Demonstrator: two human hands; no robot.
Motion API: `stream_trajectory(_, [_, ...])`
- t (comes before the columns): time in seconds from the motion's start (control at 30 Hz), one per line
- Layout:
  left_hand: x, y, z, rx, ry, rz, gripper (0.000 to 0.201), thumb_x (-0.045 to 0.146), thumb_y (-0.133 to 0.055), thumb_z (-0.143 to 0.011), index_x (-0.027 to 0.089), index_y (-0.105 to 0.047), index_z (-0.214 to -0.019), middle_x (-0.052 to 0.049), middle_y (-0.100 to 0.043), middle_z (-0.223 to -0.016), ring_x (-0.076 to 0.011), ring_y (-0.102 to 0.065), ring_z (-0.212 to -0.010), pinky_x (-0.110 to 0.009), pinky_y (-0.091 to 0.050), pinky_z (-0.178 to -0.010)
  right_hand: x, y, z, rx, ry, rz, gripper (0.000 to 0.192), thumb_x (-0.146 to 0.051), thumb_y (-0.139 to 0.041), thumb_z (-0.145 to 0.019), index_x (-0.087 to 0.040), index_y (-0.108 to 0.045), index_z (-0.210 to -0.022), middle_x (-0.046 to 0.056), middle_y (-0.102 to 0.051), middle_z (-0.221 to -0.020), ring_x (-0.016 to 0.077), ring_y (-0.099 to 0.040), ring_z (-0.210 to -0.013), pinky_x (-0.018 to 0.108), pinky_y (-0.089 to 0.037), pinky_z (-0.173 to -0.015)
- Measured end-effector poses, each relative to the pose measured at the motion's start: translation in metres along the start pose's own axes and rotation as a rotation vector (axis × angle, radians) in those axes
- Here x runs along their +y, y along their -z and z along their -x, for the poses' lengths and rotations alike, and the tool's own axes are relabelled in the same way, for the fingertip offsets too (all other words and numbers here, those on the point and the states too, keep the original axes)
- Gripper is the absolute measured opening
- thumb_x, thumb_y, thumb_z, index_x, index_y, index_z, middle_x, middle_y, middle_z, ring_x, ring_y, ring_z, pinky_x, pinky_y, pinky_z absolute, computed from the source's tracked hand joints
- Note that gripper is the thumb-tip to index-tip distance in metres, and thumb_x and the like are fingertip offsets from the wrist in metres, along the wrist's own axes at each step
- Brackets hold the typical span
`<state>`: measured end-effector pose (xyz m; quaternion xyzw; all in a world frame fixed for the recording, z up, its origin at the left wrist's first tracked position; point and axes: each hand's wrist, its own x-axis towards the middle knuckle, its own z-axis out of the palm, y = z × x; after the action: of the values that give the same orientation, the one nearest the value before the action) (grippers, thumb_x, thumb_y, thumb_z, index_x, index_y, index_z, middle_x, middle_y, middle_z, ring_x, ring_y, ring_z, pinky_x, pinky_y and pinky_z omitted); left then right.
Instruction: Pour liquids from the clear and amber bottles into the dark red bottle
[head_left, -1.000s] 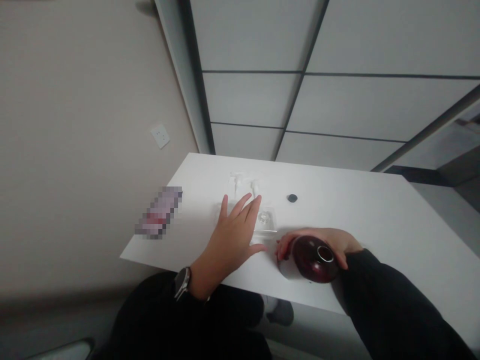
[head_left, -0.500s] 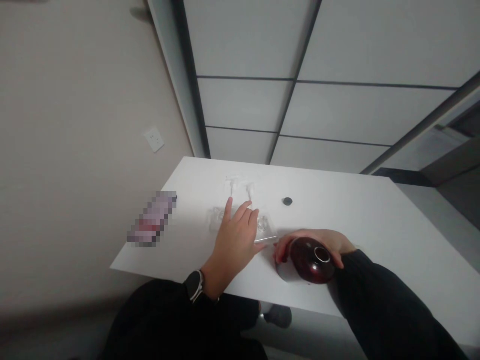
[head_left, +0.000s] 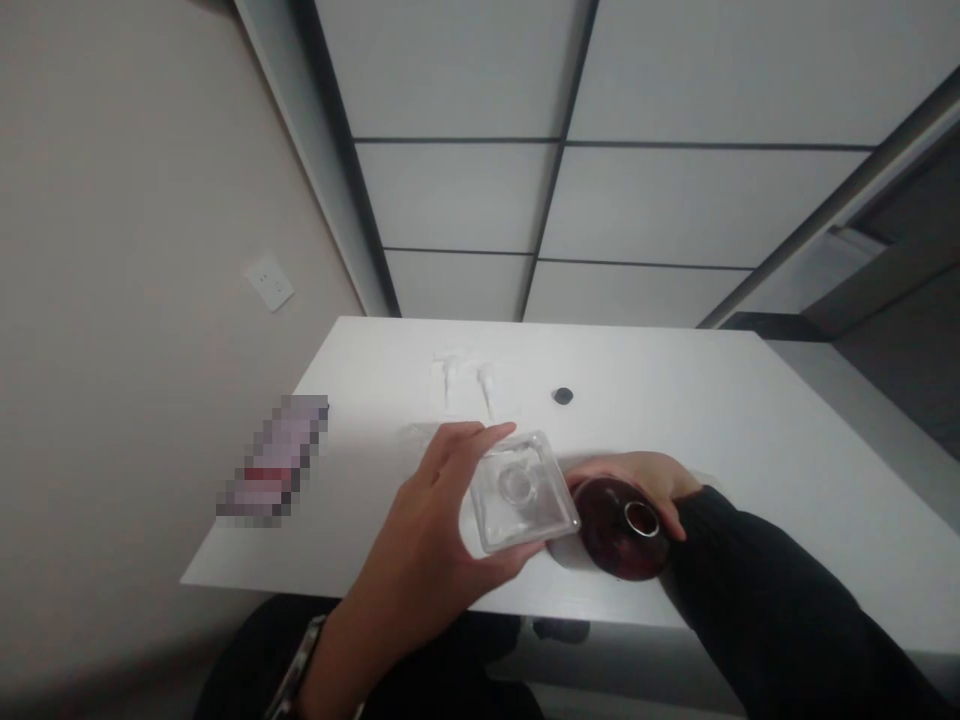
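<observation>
My left hand (head_left: 431, 530) is closed around the sides of a clear square bottle (head_left: 536, 510), which has a round ring at its middle. The bottle is raised near the camera, close to the dark red bottle; whether the two touch I cannot tell. Gripped in my right hand (head_left: 649, 475) is the dark red bottle (head_left: 611, 535), tilted, its round mouth uncapped. Behind my left hand another clear object (head_left: 417, 433) shows only in part. Two white pump heads (head_left: 449, 375) with thin stems lie farther back.
The white table (head_left: 675, 390) carries a small dark round cap (head_left: 563, 396) beyond the bottles. At the left edge lies a pixelated pinkish flat object (head_left: 277, 455). A wall with a socket (head_left: 270, 282) borders the left, and panelled doors (head_left: 457, 190) stand behind.
My left hand has gone from reaching over the clear bottles to holding one of them, lifted and brought toward me. My right hand still holds the red bottle. The view has shifted slightly.
</observation>
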<state>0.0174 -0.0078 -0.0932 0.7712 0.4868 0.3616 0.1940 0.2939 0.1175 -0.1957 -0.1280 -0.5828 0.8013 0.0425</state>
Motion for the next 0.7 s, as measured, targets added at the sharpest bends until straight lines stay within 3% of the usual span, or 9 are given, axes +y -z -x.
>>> stream_trajectory(0.07, [-0.002, 0.003, 0.002, -0.035, 0.048, 0.112, 0.085, 0.020, -0.089, -0.075, 0.032, -0.046, -0.147, -0.007, -0.061, -0.143, -0.0283, -0.063, -0.132, -0.046, -0.055, -0.113, 0.002, 0.000, -0.002, -0.084, -0.023, -0.131, 0.090, -0.055, -0.105, -0.034, -0.030, -0.079, -0.116, 0.011, -0.080, -0.108, 0.0373, -0.073, -0.097, 0.047, -0.064, -0.086])
stream_trajectory(0.2, [-0.009, -0.002, 0.007, -0.070, 0.170, 0.306, 0.084, 0.020, -0.088, -0.076, 0.037, -0.046, -0.146, -0.005, -0.060, -0.144, -0.0275, -0.064, -0.130, -0.047, -0.054, -0.114, 0.010, 0.004, -0.009, -0.247, 0.060, -0.325, 0.100, -0.022, -0.107, -0.038, -0.017, -0.068, -0.130, 0.007, -0.076, -0.121, 0.0261, -0.071, -0.109, 0.033, -0.057, -0.096])
stream_trajectory(0.33, [-0.012, -0.007, 0.008, -0.117, 0.237, 0.420, 0.075, 0.021, -0.089, -0.076, 0.039, -0.053, -0.140, -0.004, -0.059, -0.144, -0.0293, -0.059, -0.137, -0.049, -0.053, -0.115, 0.017, 0.006, -0.014, -0.333, 0.102, -0.413, 0.101, -0.008, -0.104, -0.045, -0.014, -0.063, -0.137, 0.006, -0.071, -0.131, 0.0174, -0.069, -0.113, 0.023, -0.051, -0.097])
stream_trajectory(0.47, [-0.015, -0.006, 0.008, -0.186, 0.324, 0.510, 0.076, 0.026, -0.091, -0.076, 0.042, -0.054, -0.140, -0.002, -0.057, -0.147, -0.0291, -0.059, -0.134, -0.042, -0.061, -0.102, 0.017, 0.001, -0.014, -0.322, 0.130, -0.457, 0.096, -0.010, -0.103, -0.051, -0.015, -0.064, -0.138, 0.007, -0.072, -0.131, 0.0168, -0.069, -0.113, 0.023, -0.050, -0.097])
stream_trajectory(0.7, [-0.021, -0.001, 0.008, -0.158, 0.407, 0.526, 0.073, 0.031, -0.093, -0.073, 0.036, -0.057, -0.136, -0.005, -0.062, -0.139, -0.0303, -0.063, -0.126, -0.048, -0.056, -0.110, 0.014, -0.010, -0.018, -0.168, 0.150, -0.352, 0.094, -0.030, -0.104, -0.056, -0.014, -0.064, -0.139, 0.010, -0.073, -0.130, 0.0210, -0.069, -0.116, 0.028, -0.049, -0.100])
